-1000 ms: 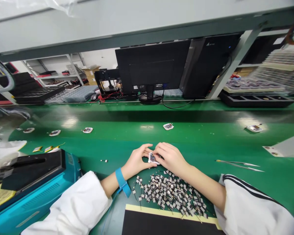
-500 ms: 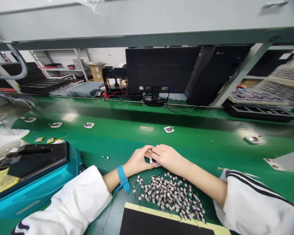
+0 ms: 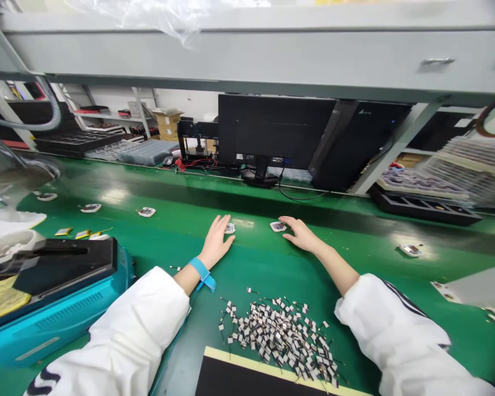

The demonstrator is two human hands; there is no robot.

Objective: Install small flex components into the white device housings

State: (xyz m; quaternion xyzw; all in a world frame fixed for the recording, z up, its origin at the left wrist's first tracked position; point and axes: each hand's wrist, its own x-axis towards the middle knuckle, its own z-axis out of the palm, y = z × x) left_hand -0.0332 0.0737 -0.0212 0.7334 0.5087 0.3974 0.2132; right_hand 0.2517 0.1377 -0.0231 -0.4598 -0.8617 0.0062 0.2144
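Note:
My left hand, with a blue strap at its wrist, lies over the green bench, fingers stretched and thumb spread. Beside it, partly covered by the fingers, is a small white-rimmed device housing. My right hand reaches to a second white-rimmed housing, whose inner parts face up. Its thumb and fingers are apart at the housing's right edge, and the fingertips seem to touch it. Nearer to me lies a heap of small pale square parts with dark leads.
More housings lie in a row to the left, and one housing to the right. A teal and black machine stands at left. A black sheet with yellow edging lies in front. A monitor is behind, under a shelf.
My hands were together around a housing above the heap. They have moved forward and apart, and a housing now lies by my left hand. The view has tilted up slightly.

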